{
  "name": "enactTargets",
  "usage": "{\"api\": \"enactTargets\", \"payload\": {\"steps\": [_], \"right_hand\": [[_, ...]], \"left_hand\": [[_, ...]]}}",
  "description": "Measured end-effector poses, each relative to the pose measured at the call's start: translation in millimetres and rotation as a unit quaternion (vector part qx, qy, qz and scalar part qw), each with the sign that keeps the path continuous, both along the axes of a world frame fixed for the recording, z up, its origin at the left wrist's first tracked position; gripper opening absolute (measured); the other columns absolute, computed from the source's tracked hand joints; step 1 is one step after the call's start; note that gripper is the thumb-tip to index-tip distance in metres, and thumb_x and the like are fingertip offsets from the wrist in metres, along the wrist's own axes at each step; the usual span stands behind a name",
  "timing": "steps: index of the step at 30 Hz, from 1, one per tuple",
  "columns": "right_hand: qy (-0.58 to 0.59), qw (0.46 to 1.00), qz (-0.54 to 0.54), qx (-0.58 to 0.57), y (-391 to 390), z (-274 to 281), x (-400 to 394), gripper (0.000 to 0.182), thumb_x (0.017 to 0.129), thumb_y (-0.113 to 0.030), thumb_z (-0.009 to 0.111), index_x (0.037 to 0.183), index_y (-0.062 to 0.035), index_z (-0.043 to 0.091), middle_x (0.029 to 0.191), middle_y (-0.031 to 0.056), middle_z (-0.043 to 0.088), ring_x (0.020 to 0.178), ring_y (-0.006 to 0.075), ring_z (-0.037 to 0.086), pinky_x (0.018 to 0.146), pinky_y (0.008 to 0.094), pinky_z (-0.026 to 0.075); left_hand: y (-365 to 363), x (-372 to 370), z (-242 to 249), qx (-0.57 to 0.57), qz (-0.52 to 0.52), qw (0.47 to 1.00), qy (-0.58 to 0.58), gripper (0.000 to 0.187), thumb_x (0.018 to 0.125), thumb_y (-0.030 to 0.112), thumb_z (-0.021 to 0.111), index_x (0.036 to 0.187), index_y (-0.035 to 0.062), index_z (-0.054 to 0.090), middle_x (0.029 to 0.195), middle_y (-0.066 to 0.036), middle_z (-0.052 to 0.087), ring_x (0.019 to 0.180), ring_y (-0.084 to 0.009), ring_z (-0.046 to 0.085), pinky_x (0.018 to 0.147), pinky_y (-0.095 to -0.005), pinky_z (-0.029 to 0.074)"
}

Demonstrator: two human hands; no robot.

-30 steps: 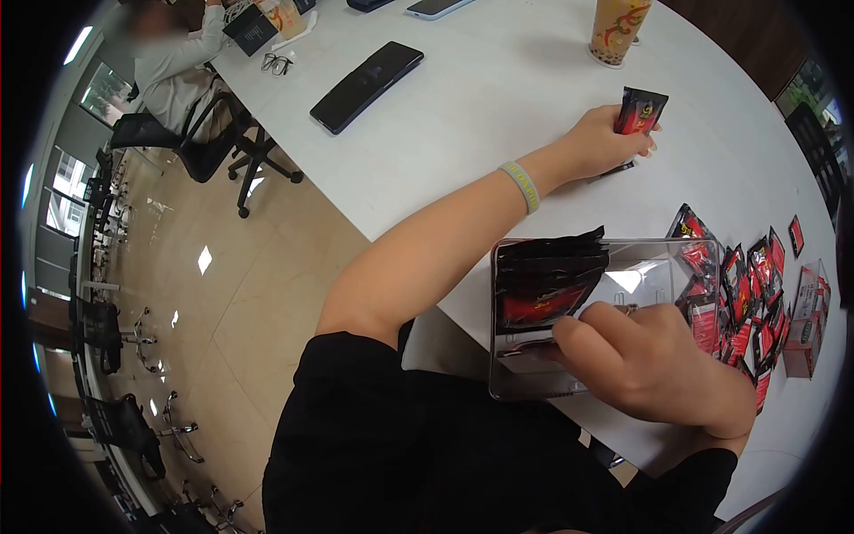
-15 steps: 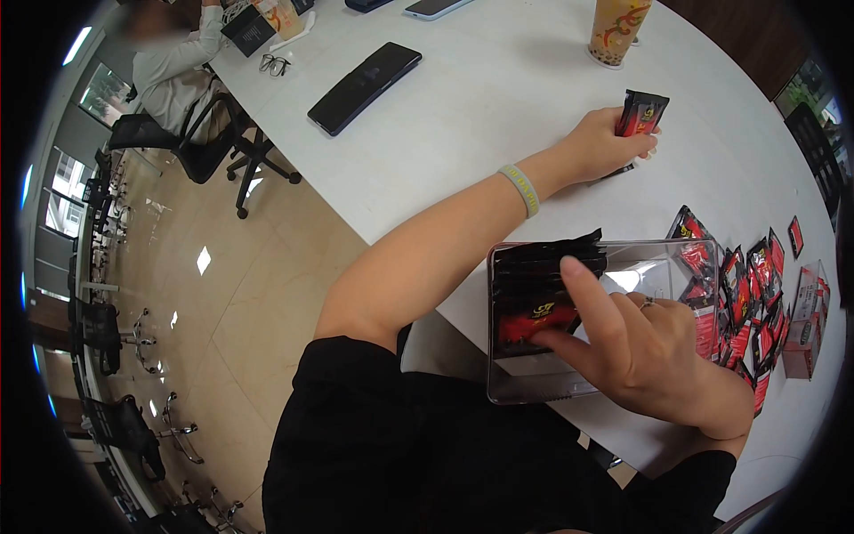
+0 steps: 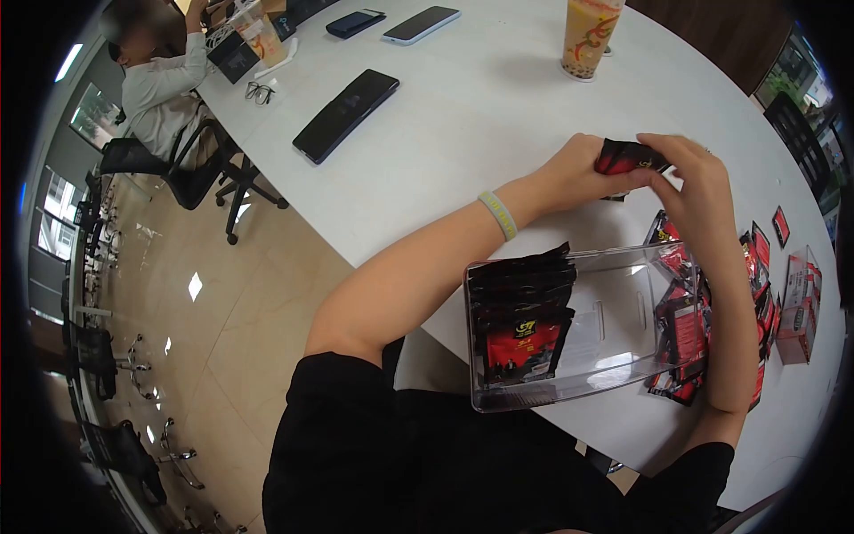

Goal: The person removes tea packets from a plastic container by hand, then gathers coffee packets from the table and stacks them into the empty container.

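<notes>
Above the clear box, my left hand (image 3: pixel 592 169) grips a black and red sachet (image 3: pixel 627 157). My right hand (image 3: pixel 689 169) has its thumb and fingers closed on the other end of that sachet. The clear plastic box (image 3: pixel 614 392) rests near the table's edge, with a row of upright sachets (image 3: pixel 525 343) at its left end and bare bottom in its middle. A heap of loose red and black sachets (image 3: pixel 685 334) lies beside the box's right end, partly behind my right forearm.
A red carton (image 3: pixel 799 307) stands at the right, near a lone sachet (image 3: pixel 780 227). Farther back are a black phone (image 3: pixel 347 116), a light blue phone (image 3: pixel 422 24), a drink cup (image 3: pixel 590 40) and glasses (image 3: pixel 260 92). A person (image 3: pixel 160 89) sits at the far left.
My right hand has left the sachets in the box and moved up to the sachet in my left hand. The row's front sachet now shows fully. The view has shifted slightly.
</notes>
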State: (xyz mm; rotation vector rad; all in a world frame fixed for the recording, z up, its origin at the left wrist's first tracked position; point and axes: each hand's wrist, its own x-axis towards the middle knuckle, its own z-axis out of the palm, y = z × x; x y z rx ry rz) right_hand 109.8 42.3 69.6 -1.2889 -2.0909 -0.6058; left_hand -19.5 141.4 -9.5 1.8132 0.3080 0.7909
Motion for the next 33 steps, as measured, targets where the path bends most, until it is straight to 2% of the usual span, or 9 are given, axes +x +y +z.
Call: {"api": "enactTargets", "payload": {"steps": [2, 7, 8, 11, 13, 17, 22, 24, 33], "right_hand": [[0.130, 0.977, -0.062, -0.156, 0.4, -4.4, 4.0, 0.020, 0.071, -0.006, 0.066, 0.089, 0.0006, 0.062, 0.074, 0.0117, 0.062, 0.062, 0.0225, 0.059, 0.059, 0.0270, 0.046], [0.186, 0.978, -0.072, -0.057, -10.8, 20.3, 12.6, 0.010, 0.079, -0.004, 0.061, 0.087, 0.0008, 0.063, 0.074, 0.0055, 0.064, 0.063, 0.0100, 0.058, 0.058, 0.0222, 0.044], [0.211, 0.974, -0.061, -0.056, -19.1, 30.1, 9.5, 0.010, 0.081, -0.004, 0.060, 0.088, 0.0020, 0.062, 0.074, 0.0011, 0.062, 0.065, 0.0059, 0.055, 0.058, 0.0195, 0.042], [0.316, 0.942, 0.065, -0.087, -44.5, 43.8, 17.9, 0.012, 0.079, -0.001, 0.060, 0.089, 0.0055, 0.060, 0.076, 0.0047, 0.061, 0.064, 0.0085, 0.055, 0.056, 0.0197, 0.041], [0.295, 0.920, 0.141, -0.215, -68.0, 52.0, 6.9, 0.014, 0.079, -0.008, 0.058, 0.089, 0.0018, 0.057, 0.079, 0.0083, 0.059, 0.068, 0.0088, 0.053, 0.055, 0.0206, 0.039], [0.086, 0.944, 0.223, -0.228, -77.2, 47.9, -50.2, 0.015, 0.053, -0.007, 0.069, 0.065, -0.0074, 0.061, 0.059, 0.0027, 0.061, 0.048, 0.0138, 0.056, 0.046, 0.0222, 0.041], [0.016, 0.923, 0.272, -0.271, -74.9, 5.1, -75.5, 0.017, 0.059, -0.013, 0.067, 0.074, -0.0095, 0.061, 0.052, -0.0008, 0.043, 0.042, 0.0142, 0.044, 0.038, 0.0272, 0.034], [-0.035, 0.960, 0.217, -0.176, -76.5, -6.3, -81.0, 0.018, 0.062, -0.015, 0.065, 0.078, -0.0087, 0.059, 0.051, -0.0011, 0.032, 0.039, 0.0118, 0.038, 0.035, 0.0262, 0.029], [-0.093, 0.989, 0.098, -0.057, -82.1, -13.1, -85.2, 0.035, 0.069, -0.034, 0.067, 0.092, -0.0083, 0.063, 0.050, -0.0029, 0.034, 0.040, 0.0079, 0.036, 0.036, 0.0219, 0.024]], "left_hand": [[1.6, -3.0, 3.2, -0.007, -0.027, 1.000, -0.011, 0.030, 0.076, 0.025, 0.070, 0.092, 0.0012, 0.062, 0.076, -0.004, 0.063, 0.067, -0.0075, 0.053, 0.062, -0.0243, 0.045], [16.5, -2.0, -4.1, -0.011, 0.007, 0.999, 0.029, 0.032, 0.073, 0.021, 0.073, 0.096, 0.0019, 0.061, 0.085, -0.004, 0.063, 0.074, -0.0081, 0.055, 0.069, -0.0239, 0.045], [18.8, -0.1, -8.1, -0.033, 0.032, 0.999, 0.000, 0.036, 0.072, 0.031, 0.073, 0.093, 0.0032, 0.064, 0.074, -0.004, 0.062, 0.070, -0.0103, 0.058, 0.063, -0.0244, 0.047], [26.4, 1.7, -17.9, -0.102, -0.002, 0.994, -0.048, 0.030, 0.076, 0.022, 0.071, 0.096, 0.0026, 0.061, 0.085, -0.004, 0.063, 0.078, -0.0105, 0.057, 0.071, -0.0243, 0.046], [12.2, -7.6, 5.3, -0.132, 0.024, 0.990, 0.035, 0.031, 0.077, 0.024, 0.070, 0.097, 0.0014, 0.061, 0.086, -0.006, 0.063, 0.082, -0.0118, 0.059, 0.076, -0.0256, 0.047], [18.1, -2.9, -3.2, -0.086, 0.011, 0.996, -0.008, 0.034, 0.077, 0.026, 0.069, 0.096, -0.0009, 0.059, 0.086, -0.009, 0.063, 0.081, -0.0138, 0.060, 0.076, -0.0263, 0.048], [20.3, -1.0, -6.0, -0.116, 0.025, 0.993, -0.016, 0.033, 0.079, 0.028, 0.066, 0.095, -0.0004, 0.059, 0.085, -0.009, 0.063, 0.081, -0.0130, 0.059, 0.076, -0.0253, 0.047], [20.5, -1.9, -5.0, -0.113, 0.030, 0.993, -0.012, 0.034, 0.079, 0.029, 0.066, 0.095, -0.0003, 0.060, 0.084, -0.009, 0.063, 0.080, -0.0127, 0.059, 0.075, -0.0249, 0.046], [17.1, -3.4, -1.8, -0.108, 0.043, 0.993, 0.012, 0.036, 0.080, 0.031, 0.065, 0.095, -0.0010, 0.059, 0.085, -0.009, 0.064, 0.079, -0.0124, 0.059, 0.074, -0.0238, 0.045]]}}
